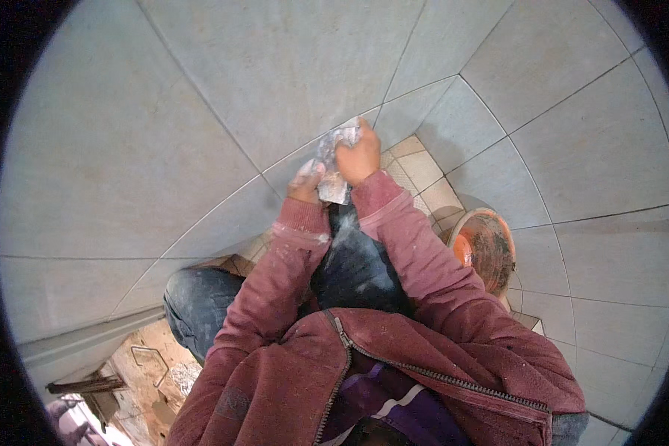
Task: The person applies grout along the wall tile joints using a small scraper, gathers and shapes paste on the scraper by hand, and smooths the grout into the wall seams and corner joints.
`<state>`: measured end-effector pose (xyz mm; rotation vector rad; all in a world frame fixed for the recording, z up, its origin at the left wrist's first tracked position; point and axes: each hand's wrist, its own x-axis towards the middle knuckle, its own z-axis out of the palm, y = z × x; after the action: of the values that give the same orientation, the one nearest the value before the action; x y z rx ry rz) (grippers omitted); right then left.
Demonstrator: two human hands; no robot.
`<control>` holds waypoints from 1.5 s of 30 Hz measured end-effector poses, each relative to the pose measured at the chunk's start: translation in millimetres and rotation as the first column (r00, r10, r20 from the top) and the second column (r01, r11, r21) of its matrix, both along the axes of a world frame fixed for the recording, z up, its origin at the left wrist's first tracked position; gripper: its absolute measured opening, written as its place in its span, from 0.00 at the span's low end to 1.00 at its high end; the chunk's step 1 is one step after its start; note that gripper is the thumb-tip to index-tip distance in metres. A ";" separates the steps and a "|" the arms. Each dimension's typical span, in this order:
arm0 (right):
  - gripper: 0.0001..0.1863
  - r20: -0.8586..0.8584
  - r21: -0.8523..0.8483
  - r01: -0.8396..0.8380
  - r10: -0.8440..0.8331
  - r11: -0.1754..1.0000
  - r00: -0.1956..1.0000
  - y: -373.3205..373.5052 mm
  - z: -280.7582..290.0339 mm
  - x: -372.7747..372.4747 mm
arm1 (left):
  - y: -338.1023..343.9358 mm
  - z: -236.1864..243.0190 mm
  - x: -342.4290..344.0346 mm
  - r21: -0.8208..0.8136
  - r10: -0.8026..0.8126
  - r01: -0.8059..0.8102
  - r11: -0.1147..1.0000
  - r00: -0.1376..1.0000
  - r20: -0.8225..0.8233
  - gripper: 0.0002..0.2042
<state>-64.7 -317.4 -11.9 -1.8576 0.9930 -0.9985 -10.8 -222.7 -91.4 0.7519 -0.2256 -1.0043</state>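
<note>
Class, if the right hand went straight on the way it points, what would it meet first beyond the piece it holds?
Beyond the pale, smeared piece, the right hand would probably meet the grey tiled wall ahead first; the gap, if any, is unclear from this view.

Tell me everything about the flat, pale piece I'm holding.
The flat, pale piece is whitish with grey and brownish smears and a straight lower edge; its material is unclear. The right hand grips its right side, the left hand its left. It slants before the tiled wall, contact unclear.
</note>
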 end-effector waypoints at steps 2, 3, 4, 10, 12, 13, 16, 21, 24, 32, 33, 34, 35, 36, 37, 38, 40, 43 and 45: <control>0.24 0.042 0.015 -0.033 0.033 0.999 0.999 18.4 -3.6 6.8 | 24.9 -1.3 5.6 0.005 0.032 -0.033 0.999 0.999 0.031 0.16; 0.24 0.019 0.047 -0.046 0.045 0.998 0.999 29.5 -5.3 10.8 | 37.9 -1.2 8.5 -0.042 0.045 -0.041 0.998 0.996 0.082 0.17; 0.23 0.028 0.088 -0.128 0.126 0.988 0.992 41.6 -7.0 14.2 | 51.1 -0.4 11.2 0.009 0.048 -0.049 0.999 0.997 0.066 0.18; 0.18 -0.173 0.070 -0.540 0.543 0.839 0.822 153.8 -12.1 48.9 | 175.8 12.8 -7.2 0.243 0.219 -0.287 0.926 0.937 0.273 0.18; 0.16 -0.116 0.071 -0.615 0.619 0.785 0.777 168.1 -11.4 50.1 | 200.9 21.6 -7.0 0.435 0.390 -0.324 0.840 0.918 -0.071 0.18; 0.15 -0.026 0.167 -0.639 0.651 0.751 0.759 168.5 -12.8 43.7 | 204.7 23.5 -9.7 0.373 0.352 -0.305 0.877 0.934 -0.065 0.18; 0.12 0.163 0.254 -0.721 0.706 0.645 0.689 149.0 -19.5 10.5 | 196.6 29.2 -13.5 0.378 0.171 -0.253 0.891 0.956 0.238 0.17; 0.11 0.055 0.361 -0.644 0.674 0.674 0.737 134.4 -34.3 -30.6 | 183.8 34.7 -16.0 0.462 0.146 -0.335 0.821 0.906 0.397 0.09; 0.10 0.215 0.446 -0.683 0.672 0.578 0.709 126.2 -37.6 -33.3 | 189.0 34.4 -6.9 0.432 0.155 -0.376 0.820 0.871 0.465 0.10; 0.12 0.099 0.139 -0.634 0.626 0.761 0.774 101.7 -38.0 -38.0 | 159.3 32.2 -7.1 0.418 0.082 -0.206 0.885 0.952 0.296 0.05; 0.12 0.165 0.156 -0.664 0.643 0.732 0.748 103.9 -40.3 -39.1 | 152.9 34.9 -8.0 0.411 0.063 -0.250 0.877 0.907 0.416 0.05; 0.13 0.206 0.199 -0.739 0.709 0.644 0.674 107.0 -42.6 -38.5 | 149.4 38.8 -9.1 0.486 -0.033 -0.194 0.852 0.906 0.421 0.06; 0.13 0.209 0.247 -0.707 0.676 0.663 0.707 109.1 -45.2 -39.2 | 144.9 41.6 -9.5 0.438 -0.063 -0.143 0.887 0.904 0.423 0.06; 0.13 0.211 0.288 -0.695 0.664 0.659 0.717 110.0 -46.7 -39.4 | 143.3 44.6 -9.4 0.447 0.006 -0.162 0.880 0.944 0.331 0.07; 0.12 0.200 0.326 -0.708 0.686 0.627 0.700 109.6 -46.6 -40.5 | 142.6 47.1 -8.3 0.462 0.057 -0.164 0.871 0.970 0.237 0.08; 0.12 0.181 0.338 -0.694 0.680 0.636 0.711 104.7 -44.3 -42.3 | 144.2 49.4 -6.6 0.457 0.024 -0.206 0.865 0.927 0.374 0.08; 0.11 0.275 0.245 -0.712 0.657 0.658 0.702 83.5 -28.5 -47.2 | 150.5 52.8 -1.5 0.431 0.020 -0.204 0.879 0.919 0.394 0.08; 0.10 0.308 0.298 -0.489 0.402 0.820 0.862 22.4 26.3 -56.2 | 162.6 58.4 9.0 0.365 0.070 -0.210 0.907 0.930 0.361 0.07; 0.09 0.448 0.143 -0.262 0.174 0.954 0.877 -33.1 83.9 -55.4 | 164.2 65.8 16.3 0.324 0.094 -0.251 0.912 0.897 0.431 0.09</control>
<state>-120.1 -350.4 72.0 -1.4553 0.5752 -1.0669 5.5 -58.6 -25.6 1.3131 -0.3252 -0.7124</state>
